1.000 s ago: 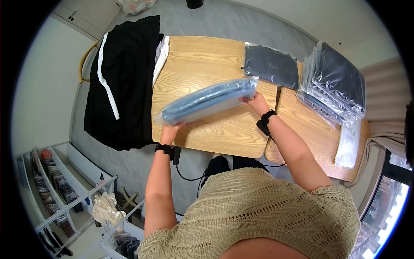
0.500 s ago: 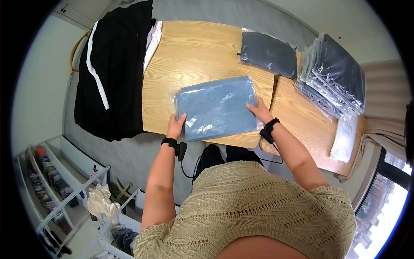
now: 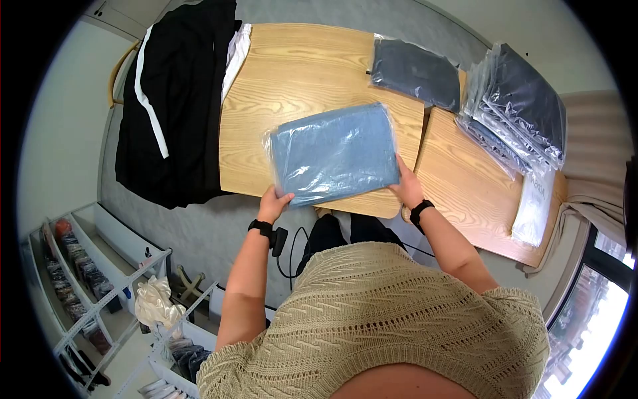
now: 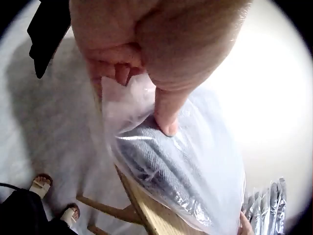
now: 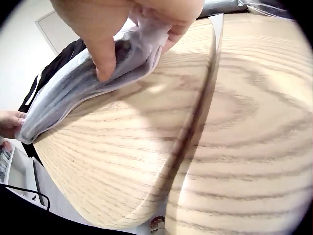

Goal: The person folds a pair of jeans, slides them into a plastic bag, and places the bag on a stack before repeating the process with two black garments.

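**Bagged blue garment held at both ends over the counter's near edge**

The folded blue knit garment in a clear plastic bag (image 3: 332, 154) lies flat-side up over the near part of the pale wooden counter (image 3: 299, 66), with its near edge at the counter's rim. The left hand (image 3: 274, 203) pinches the near left corner. In the left wrist view the thumb is on top of the plastic and the fingers are curled beneath. The right hand (image 3: 407, 188) clamps the near right side the same way, thumb above and fingers below. In the right wrist view that end is lifted off the wood. The two hands are well apart, the width of the bag between them.

Beyond the bag the counter shows bare wood up to its far edge. To the right, a seam divides it from a second wooden counter (image 3: 465, 193), which has bare wood near the right hand. A dark grey garment in a clear bag (image 3: 413, 70) lies at the far right corner, apart from the blue one. A stack of bagged dark garments (image 3: 522, 106) sits further right. A black garment with a white stripe (image 3: 173, 100) hangs over the counter's left end.
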### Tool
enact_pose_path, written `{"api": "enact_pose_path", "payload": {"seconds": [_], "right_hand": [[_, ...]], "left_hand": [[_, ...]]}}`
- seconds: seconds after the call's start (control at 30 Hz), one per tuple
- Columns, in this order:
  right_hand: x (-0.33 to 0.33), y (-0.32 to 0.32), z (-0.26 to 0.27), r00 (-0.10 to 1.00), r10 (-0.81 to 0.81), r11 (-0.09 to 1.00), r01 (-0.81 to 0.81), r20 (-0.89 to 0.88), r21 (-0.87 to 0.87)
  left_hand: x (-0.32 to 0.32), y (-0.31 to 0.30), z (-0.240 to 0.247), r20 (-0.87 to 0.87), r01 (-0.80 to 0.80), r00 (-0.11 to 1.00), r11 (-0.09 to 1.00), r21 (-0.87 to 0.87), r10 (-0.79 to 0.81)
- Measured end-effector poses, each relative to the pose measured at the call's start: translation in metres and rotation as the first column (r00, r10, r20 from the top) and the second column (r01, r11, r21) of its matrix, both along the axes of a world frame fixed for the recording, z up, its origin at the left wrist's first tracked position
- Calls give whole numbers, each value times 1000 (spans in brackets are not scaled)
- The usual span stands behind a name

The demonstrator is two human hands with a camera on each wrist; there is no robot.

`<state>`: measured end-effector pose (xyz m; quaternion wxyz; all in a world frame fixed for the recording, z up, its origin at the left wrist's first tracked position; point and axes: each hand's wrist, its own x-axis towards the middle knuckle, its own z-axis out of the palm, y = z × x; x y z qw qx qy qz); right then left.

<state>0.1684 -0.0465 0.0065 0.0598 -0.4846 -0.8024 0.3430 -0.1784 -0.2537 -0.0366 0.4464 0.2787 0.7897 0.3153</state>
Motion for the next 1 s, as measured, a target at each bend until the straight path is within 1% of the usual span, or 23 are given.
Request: {"api": "enact_pose_path", "payload": {"seconds": [0.03, 0.07, 0.1, 0.13, 0.17, 0.2, 0.23, 0.27, 0.3, 0.33, 0.37, 0.4, 0.43, 0.47, 0.5, 0.53, 0.57, 0.6, 0.63, 0.67, 0.8, 0.87, 1.0], "right_hand": [[1, 0, 0, 1000, -11, 1000, 11, 18, -15], [4, 2, -2, 1000, -11, 1000, 11, 18, -15], [6, 4, -5, 1000, -22, 999, 22, -1, -31], [8, 6, -8, 999, -34, 998, 33, -21, -47], [7, 6, -2, 999, -33, 998, 32, -23, -45], [6, 4, 8, 993, -113, 989, 110, -32, -96], [5, 3, 16, 980, -193, 972, 185, -40, -145], [6, -2, 13, 962, -258, 965, 253, -88, -66], [7, -8, 8, 937, -318, 946, 323, -145, 11], [3, -14, 12, 946, -301, 937, 317, -120, 149], [-8, -14, 20, 946, -299, 936, 316, -125, 153], [-19, -19, 26, 985, -131, 943, 160, -116, 291], [-29, -27, 30, 996, 37, 908, 0, -81, 418], [-44, -25, 29, 996, 87, 923, -69, -31, 378], [-58, -23, 23, 996, 88, 923, -70, -30, 379], [-73, -19, 18, 981, 155, 876, -189, 114, 443], [-86, -13, 15, 944, 205, 817, -310, 258, 486], [-93, -7, 13, 944, 206, 818, -311, 258, 484], [-99, -1, 12, 930, 188, 807, -329, 315, 491], [-102, 4, 11, 913, 169, 795, -349, 372, 496], [-104, 15, 6, 909, 203, 829, -357, 364, 430], [-104, 16, 3, 908, 219, 843, -360, 356, 400], [-106, 22, 1, 901, 240, 860, -371, 363, 352]], "left_hand": [[1, -2, -13, 0, 0, 1000, 1000, 0, 0], [2, -2, -22, 8, -43, 999, 998, 35, 43], [2, -3, -29, 17, -88, 996, 994, 71, 87], [-1, -6, -34, 17, -88, 996, 993, 73, 87], [-3, -6, -24, 5, -11, 1000, 999, -40, 11], [-4, -5, -10, 1, 66, 998, 986, -153, -66], [-2, -6, 4, -3, 65, 998, 987, -148, -66], [6, -8, 25, -282, 22, 959, 999, -32, -30], [10, -6, 44, -535, 11, 844, 995, 96, 43], [10, -2, 58, -561, 18, 827, 997, 72, 26], [11, 9, 66, -564, 16, 825, 997, 77, 30], [15, 18, 72, -657, 201, 752, 967, 154, -52], [21, 27, 75, -744, 385, 658, 900, 203, -114], [29, 38, 74, -741, 384, 661, 901, 201, -116], [36, 54, 73, -797, 506, 558, 856, 105, -232], [40, 69, 72, -836, 611, 434, 791, -1, -336], [41, 82, 69, -838, 611, 432, 792, 0, -334], [41, 91, 65, -852, 668, 354, 742, -60, -387], [40, 98, 61, -857, 717, 274, 687, -121, -436], [37, 104, 56, -856, 714, 261, 686, -141, -447], [34, 110, 42, -815, 716, 265, 671, -192, -516], [35, 111, 37, -808, 700, 231, 670, -248, -541], [31, 115, 29, -777, 723, 295, 661, -200, -557]]}}
